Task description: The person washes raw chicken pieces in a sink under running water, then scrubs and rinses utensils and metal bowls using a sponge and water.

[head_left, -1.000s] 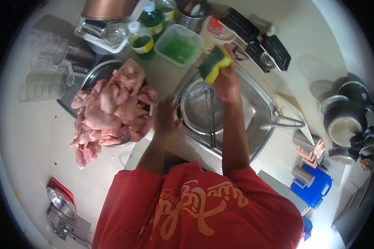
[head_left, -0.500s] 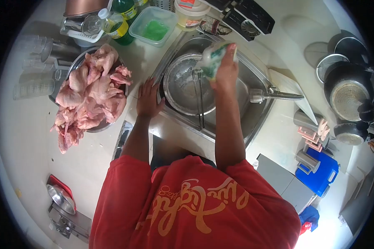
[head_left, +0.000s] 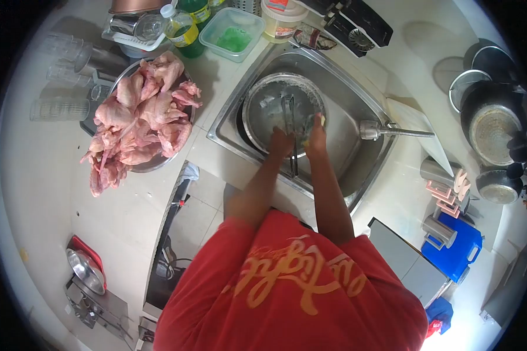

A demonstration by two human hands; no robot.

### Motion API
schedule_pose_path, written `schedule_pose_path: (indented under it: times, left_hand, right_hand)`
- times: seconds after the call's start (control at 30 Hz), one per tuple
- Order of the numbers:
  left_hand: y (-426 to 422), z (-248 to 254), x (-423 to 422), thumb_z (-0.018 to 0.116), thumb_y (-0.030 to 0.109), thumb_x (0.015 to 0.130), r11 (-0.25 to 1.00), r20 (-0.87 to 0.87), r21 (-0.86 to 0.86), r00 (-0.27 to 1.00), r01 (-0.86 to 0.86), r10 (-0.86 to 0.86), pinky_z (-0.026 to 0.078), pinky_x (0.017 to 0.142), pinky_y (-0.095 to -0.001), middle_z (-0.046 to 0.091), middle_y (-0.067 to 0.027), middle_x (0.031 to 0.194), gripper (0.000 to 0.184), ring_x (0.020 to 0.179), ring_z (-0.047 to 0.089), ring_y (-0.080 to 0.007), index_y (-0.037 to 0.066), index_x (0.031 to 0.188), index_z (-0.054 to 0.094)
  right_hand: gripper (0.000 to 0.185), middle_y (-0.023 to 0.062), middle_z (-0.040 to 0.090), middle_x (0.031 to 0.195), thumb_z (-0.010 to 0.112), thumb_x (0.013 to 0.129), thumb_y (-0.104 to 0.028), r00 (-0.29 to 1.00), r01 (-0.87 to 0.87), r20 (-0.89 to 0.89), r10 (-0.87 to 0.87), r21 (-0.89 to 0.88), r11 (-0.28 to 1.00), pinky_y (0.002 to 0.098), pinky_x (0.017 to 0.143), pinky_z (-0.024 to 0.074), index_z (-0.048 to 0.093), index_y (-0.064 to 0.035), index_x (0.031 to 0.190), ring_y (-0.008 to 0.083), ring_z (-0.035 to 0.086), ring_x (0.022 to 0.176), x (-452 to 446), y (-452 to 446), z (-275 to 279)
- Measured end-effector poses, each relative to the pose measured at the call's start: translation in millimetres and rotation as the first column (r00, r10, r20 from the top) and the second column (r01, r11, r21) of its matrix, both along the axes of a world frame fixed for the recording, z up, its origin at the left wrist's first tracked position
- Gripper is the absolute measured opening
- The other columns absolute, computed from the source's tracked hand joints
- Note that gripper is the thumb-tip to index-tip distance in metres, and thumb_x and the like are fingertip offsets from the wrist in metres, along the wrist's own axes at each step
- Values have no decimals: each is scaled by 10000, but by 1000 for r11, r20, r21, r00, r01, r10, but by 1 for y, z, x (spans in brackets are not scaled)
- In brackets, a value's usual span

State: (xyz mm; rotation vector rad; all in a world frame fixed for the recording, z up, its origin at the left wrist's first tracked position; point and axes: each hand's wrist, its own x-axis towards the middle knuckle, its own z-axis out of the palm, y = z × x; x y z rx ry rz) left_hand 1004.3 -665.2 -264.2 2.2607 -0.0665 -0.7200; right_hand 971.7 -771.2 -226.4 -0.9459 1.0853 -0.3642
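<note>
Curled round the sponge (head_left: pixel 306 141), right hand (head_left: pixel 317 140) is at the basin (head_left: pixel 253 96)'s right edge, sink (head_left: pixel 346 158) room beyond; left hand (head_left: pixel 281 143) by the tongs (head_left: pixel 287 111), can't tell grip.

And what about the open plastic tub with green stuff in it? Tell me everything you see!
The open plastic tub is see-through and boxy, with rounded corners. It stands upright on the counter, with bubbly-looking green liquid low inside. A yellow-labelled bottle and a white-lidded bucket are close by. The left hand and right hand aren't touching it.
</note>
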Motion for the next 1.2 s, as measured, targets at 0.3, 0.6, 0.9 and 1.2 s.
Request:
schedule_pose_path:
  times: [0.3, 0.6, 0.9, 1.2]
  left_hand:
    - [6, 52, -5, 548, 105, 879, 796, -402, -558, 916, -234, -13, 499, 465, -315, 618, -104, 721, 230, 519, 599, -172, -36, 1055, 506]
    - [49, 160, -16, 553, 197, 936, 809, 120, -479, 939, 339, -323, 490, 492, -358, 634, -171, 804, 316, 507, 619, -255, -15, 1145, 446]
    - [41, 204, -23, 529, 210, 957, 837, -48, -500, 958, 221, -281, 454, 672, -443, 593, -222, 756, 257, 716, 601, -389, -27, 867, 574]
    - [60, 217, -22, 533, 171, 952, 818, 41, -439, 918, 371, -395, 456, 654, -367, 591, -171, 782, 223, 710, 586, -224, -47, 915, 564]
  right_hand:
    - [379, 64, 525, 1065, 616, 932, -304, 997, 46, -64, -53, -109, 993, 316, 782, 456, 499, -54, 1192, 149, 522, 963, -32, -23, 33]
    - [397, 40, 568, 1009, 632, 930, -292, 967, -122, 189, 173, -258, 959, 283, 764, 451, 490, -14, 1175, 125, 541, 844, -26, -1, 81]
    - [265, 168, 526, 1057, 666, 852, -185, 998, -36, -23, 65, -978, 204, 400, 833, 441, 560, -22, 1032, 299, 517, 964, -45, 26, 149]
    - [170, 135, 558, 1101, 694, 706, -90, 865, -51, -154, 477, -974, -221, 471, 842, 453, 663, -69, 872, 362, 521, 981, -41, -5, 166]
